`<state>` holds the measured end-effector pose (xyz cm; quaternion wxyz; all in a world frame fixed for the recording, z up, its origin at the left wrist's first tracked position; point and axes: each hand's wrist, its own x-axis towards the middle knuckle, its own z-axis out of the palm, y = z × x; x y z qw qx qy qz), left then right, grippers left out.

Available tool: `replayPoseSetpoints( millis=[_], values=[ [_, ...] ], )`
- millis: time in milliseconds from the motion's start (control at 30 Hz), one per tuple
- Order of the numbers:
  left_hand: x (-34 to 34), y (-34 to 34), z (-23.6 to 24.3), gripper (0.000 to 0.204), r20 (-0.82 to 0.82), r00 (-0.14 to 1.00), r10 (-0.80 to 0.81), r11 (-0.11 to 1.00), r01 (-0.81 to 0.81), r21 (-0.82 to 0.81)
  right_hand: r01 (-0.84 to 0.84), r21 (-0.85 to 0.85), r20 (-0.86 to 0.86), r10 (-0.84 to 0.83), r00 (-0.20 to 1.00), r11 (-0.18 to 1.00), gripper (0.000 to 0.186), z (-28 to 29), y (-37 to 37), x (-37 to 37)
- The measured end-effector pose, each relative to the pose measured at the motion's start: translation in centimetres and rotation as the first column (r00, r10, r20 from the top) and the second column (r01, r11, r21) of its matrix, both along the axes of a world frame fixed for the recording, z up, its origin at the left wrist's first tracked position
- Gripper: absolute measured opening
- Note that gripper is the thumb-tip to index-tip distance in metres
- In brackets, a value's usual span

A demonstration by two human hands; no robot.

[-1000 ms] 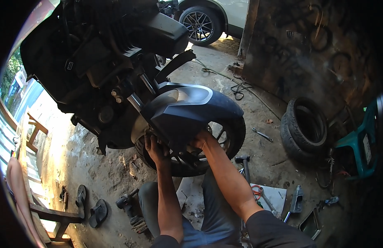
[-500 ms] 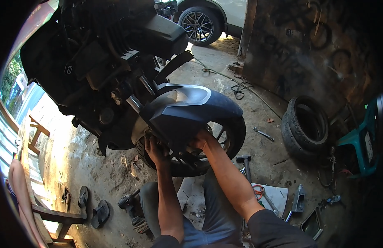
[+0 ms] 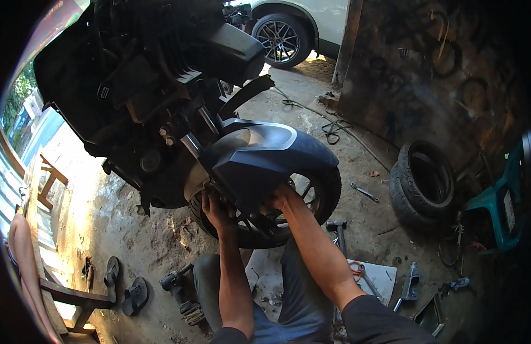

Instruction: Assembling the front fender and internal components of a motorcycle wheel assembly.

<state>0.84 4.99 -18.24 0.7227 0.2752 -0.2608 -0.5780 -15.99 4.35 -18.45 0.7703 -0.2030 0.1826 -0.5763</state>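
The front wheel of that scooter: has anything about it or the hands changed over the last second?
Hardly anything. The left hand and right hand stay at the front wheel, one on each side under the grey mudguard. Only the view shifted slightly. Scooter, spare tyres and sandals lie as before.

**Both arms raised, hands at wheel**

L forearm is held near vertical from the lower edge, bare, elbow bent beside a sleeve. L hand is set at the wheel's left side under the fender; fingers are curled on a part there, exact grip not discernible. R forearm is angled up and leftward from a dark sleeve at lower right, wrist straight. R hand is pressed against the fender's lower edge; fingers are hidden behind it, so grip can't be judged. Hands are kept near each other, apart.
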Motion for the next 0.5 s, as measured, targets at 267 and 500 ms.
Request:
replayPoseSetpoints(
  millis=[267,500],
  values=[
    [-0.3,0.3,-0.1,0.011,-0.079,0.997,0.024,0.999,-0.027,-0.036,0.02,0.012,-0.068,-0.02,0.998,1.0,0.03,-0.6,-0.1,-0.5],
    [0.3,-0.1,-0.9,0.011,-0.022,0.999,0.026,1.0,-0.027,-0.004,0.06,0.055,-0.097,-0.055,0.994,0.997,0.029,0.4,0.4,0.3]
  ],
)
